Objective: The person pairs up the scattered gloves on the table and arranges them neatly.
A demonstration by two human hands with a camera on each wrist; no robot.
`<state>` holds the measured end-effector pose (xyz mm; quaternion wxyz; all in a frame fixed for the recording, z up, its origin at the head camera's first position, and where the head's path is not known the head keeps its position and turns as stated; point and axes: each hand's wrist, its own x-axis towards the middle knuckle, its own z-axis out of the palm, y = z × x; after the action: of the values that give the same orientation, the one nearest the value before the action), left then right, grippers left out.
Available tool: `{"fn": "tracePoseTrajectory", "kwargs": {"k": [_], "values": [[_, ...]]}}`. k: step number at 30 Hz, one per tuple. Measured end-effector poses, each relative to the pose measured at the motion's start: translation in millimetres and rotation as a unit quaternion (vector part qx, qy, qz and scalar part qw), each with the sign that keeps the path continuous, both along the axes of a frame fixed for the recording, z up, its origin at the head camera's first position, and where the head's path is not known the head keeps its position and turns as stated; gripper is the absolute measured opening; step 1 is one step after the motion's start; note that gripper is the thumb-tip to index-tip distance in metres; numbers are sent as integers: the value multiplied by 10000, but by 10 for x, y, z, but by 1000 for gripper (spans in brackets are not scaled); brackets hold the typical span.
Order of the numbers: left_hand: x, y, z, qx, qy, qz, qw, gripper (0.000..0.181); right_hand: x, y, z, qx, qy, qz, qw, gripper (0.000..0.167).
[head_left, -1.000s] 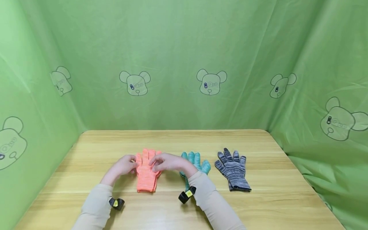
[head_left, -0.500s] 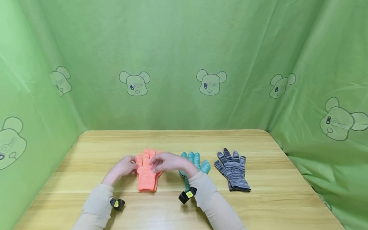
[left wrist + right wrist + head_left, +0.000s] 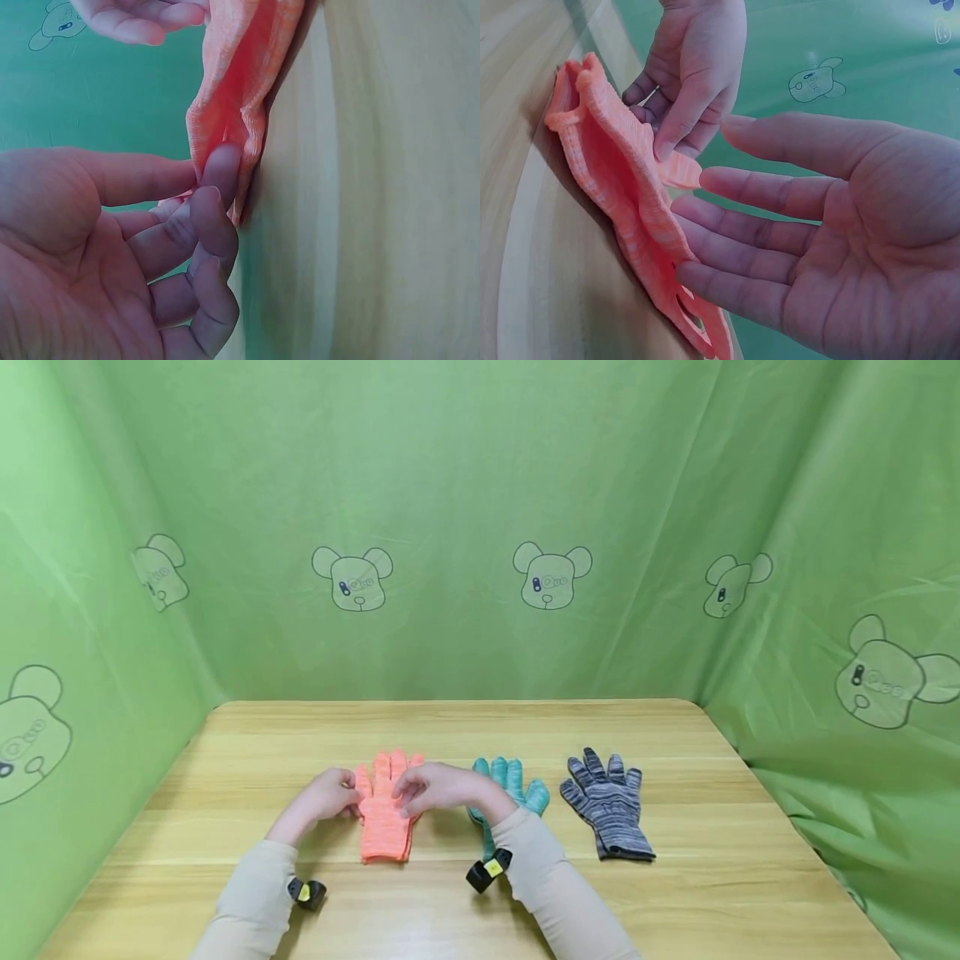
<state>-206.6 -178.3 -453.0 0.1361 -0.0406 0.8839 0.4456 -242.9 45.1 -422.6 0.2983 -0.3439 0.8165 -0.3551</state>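
Note:
An orange knit glove [image 3: 384, 833] lies on the wooden table, fingers pointing away and cuff toward me. Its left edge is pinched between thumb and curled index finger of my left hand [image 3: 324, 793]. From the other side my right hand [image 3: 442, 785] reaches over it. In the right wrist view the fingers [image 3: 742, 247] of that hand are nearly straight and some touch the orange fabric [image 3: 634, 187], with the thumb apart. A gap shows between upper and lower layers; I cannot tell whether this is one glove or two stacked.
A teal glove [image 3: 516, 774] lies partly hidden beneath my right forearm. Farther right is a grey and black striped glove [image 3: 611, 806]. Green cloth [image 3: 450, 635] with bear-head prints hangs behind and on both sides of the table [image 3: 750, 877].
The orange glove's cuff has shifted slightly to the right. My left hand moved a little with it. The right hand stays almost in place, and the other gloves have not moved.

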Motion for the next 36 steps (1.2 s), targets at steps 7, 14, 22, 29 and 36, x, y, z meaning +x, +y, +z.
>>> {"fn": "tracePoseTrajectory", "kwargs": {"k": [7, 14, 22, 29, 36], "values": [[5, -22, 10, -159, -178, 126, 9996, 20, -26, -8, -47, 6, 70, 68, 10000, 29], [5, -38, -8, -166, -370, 179, 9990, 21, -22, 16, -59, 30, -5, 33, 10000, 29], [8, -68, -8, -226, -264, 260, 9991, 16, -84, 130, 23, -91, 188, -343, 9992, 32], [8, -98, -4, -254, -250, 216, 9991, 15, -171, 219, 26, -319, 110, -649, 9973, 32], [14, -101, -4, -218, -310, 89, 9992, 16, -237, 268, -16, -485, -108, -1002, 9937, 32]]}}
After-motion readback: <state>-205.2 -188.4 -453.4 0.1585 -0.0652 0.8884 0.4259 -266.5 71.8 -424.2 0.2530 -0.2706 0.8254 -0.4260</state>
